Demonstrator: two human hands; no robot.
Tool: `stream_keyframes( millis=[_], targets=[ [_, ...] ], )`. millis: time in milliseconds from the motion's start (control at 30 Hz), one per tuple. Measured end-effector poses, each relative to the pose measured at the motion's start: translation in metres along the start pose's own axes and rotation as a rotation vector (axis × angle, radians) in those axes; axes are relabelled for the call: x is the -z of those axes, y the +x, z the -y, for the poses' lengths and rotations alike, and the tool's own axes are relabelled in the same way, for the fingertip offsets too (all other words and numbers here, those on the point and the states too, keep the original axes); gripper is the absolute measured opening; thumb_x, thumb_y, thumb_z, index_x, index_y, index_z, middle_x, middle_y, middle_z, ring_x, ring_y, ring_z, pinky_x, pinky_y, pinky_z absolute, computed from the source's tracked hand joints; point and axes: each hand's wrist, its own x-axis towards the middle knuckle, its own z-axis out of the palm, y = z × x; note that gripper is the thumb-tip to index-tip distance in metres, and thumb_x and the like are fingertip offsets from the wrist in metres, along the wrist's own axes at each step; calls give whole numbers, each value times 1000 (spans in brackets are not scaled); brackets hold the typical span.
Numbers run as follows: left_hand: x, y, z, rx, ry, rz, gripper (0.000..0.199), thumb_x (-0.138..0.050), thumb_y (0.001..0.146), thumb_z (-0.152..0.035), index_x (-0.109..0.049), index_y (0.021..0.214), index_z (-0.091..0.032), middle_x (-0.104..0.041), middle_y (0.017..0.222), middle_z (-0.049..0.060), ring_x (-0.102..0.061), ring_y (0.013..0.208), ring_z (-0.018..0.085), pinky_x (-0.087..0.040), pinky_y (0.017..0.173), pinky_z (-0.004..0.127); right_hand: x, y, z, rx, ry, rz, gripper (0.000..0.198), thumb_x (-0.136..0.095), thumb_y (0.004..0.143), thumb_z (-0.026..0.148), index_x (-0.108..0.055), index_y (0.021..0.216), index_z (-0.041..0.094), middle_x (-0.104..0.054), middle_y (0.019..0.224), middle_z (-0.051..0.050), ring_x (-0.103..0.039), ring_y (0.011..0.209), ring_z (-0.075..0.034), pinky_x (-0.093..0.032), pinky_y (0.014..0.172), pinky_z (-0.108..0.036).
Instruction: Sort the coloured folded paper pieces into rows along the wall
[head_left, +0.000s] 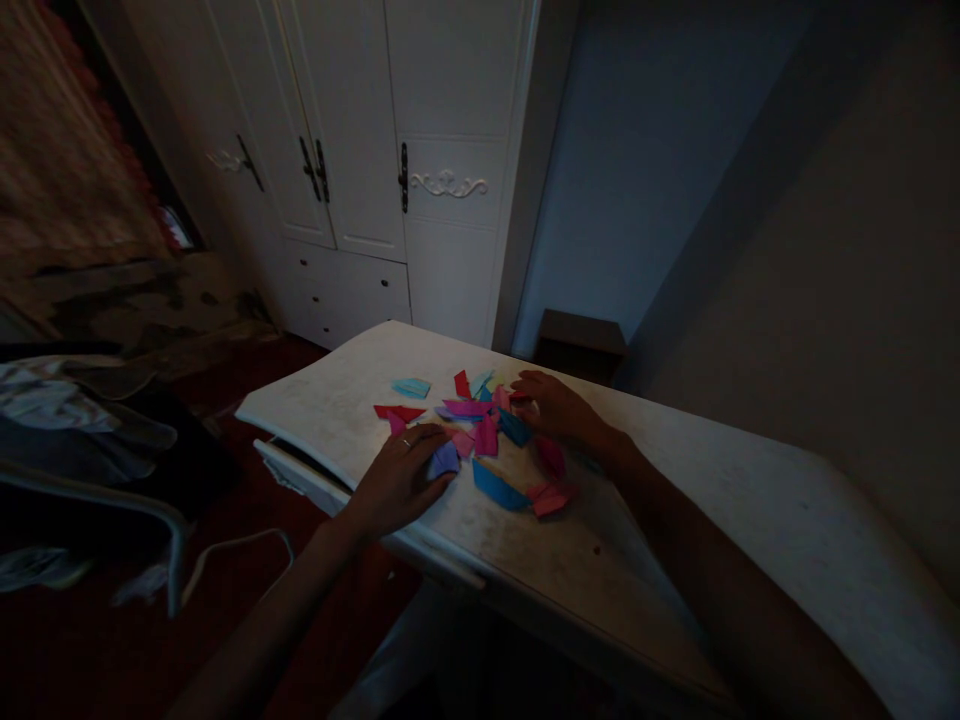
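Observation:
Several folded paper pieces lie in a loose pile on a white desk (300,400). My left hand (397,475) rests at the near left of the pile, thumb and fingers apart around a purple folded paper piece (444,460). On the pile's right side my right hand (559,405) is curved over the pieces, its fingers apart and partly hiding a red one. Between the hands are a magenta piece (486,436) and a blue piece (514,428). Nearer me lie a long blue piece (498,487) and a coral piece (551,498). A light-blue piece (411,388) sits apart at the far left.
An open drawer (300,470) juts from the desk's left front. Beyond the desk stands a white wardrobe (457,240) and a small dark brown cabinet (581,335). A chair (176,540) with clothes piled by it is at the left. The room is dim.

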Motion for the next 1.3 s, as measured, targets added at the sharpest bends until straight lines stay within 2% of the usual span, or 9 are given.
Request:
stream_keyframes(
  millis=[167,300,367,567,800,867,1067,1167,1300],
  targets=[
    [-2,-1,2,28,-56,-34,41,-60,87,-31,-53,127,-21,-56,129,14,-53,121,26,-48,101,46,0,-1,12,-86,-226,92,32,-54,88,28,-65,115,15,-53,136,-20,-47,125,-31,-29,105,-50],
    [-1,-3,2,48,-106,-103,40,-59,88,-31,-53,126,-22,-55,129,13,-54,121,25,-51,98,45,4,-4,6,-139,-117,245,32,-51,90,35,-67,111,18,-67,113,-14,-60,102,-26,-42,86,-35],
    [1,-2,2,77,-127,-140,39,-60,88,-30,-53,125,-23,-54,129,13,-54,121,26,-52,97,45,3,-5,0,-183,-35,293,30,-50,89,35,-68,108,20,-70,104,-11,-63,91,-25,-42,74,-31],
    [17,5,-2,50,-138,-224,38,-62,88,-29,-52,124,-24,-56,123,10,-55,117,24,-51,98,44,-4,-5,-16,-284,24,194,25,-50,85,23,-69,100,17,-70,100,-10,-63,89,-22,-40,69,-27],
    [43,26,3,90,-127,-283,40,-63,85,-35,-55,122,-23,-59,122,10,-57,115,26,-51,96,45,-16,-5,-36,-329,89,59,32,-50,84,16,-66,112,16,-69,113,-10,-62,102,-21,-44,82,-27],
    [45,35,9,147,-197,-263,40,-65,83,-38,-58,119,-21,-61,119,11,-59,110,25,-53,92,43,-19,-5,-41,-328,114,35,30,-51,86,19,-67,111,16,-70,112,-10,-63,102,-21,-45,83,-28],
    [36,56,23,319,-503,7,42,-66,81,-48,-63,110,-18,-67,110,9,-65,101,23,-59,80,37,-23,-6,-47,-308,158,10,28,-54,86,20,-67,110,18,-71,109,-9,-64,99,-21,-46,83,-28],
    [36,63,23,318,-497,24,44,-69,78,-47,-64,111,-19,-67,112,9,-65,102,23,-58,82,38,-22,-6,-47,-329,186,8,28,-56,86,21,-66,112,16,-71,108,-10,-65,95,-20,-47,80,-27],
    [46,70,20,377,-566,-7,47,-70,76,-46,-62,112,-17,-69,106,10,-68,91,22,-60,72,36,-23,-6,-48,-315,195,-1,26,-55,86,21,-66,109,15,-70,108,-10,-64,97,-21,-45,82,-28]
  ],
)
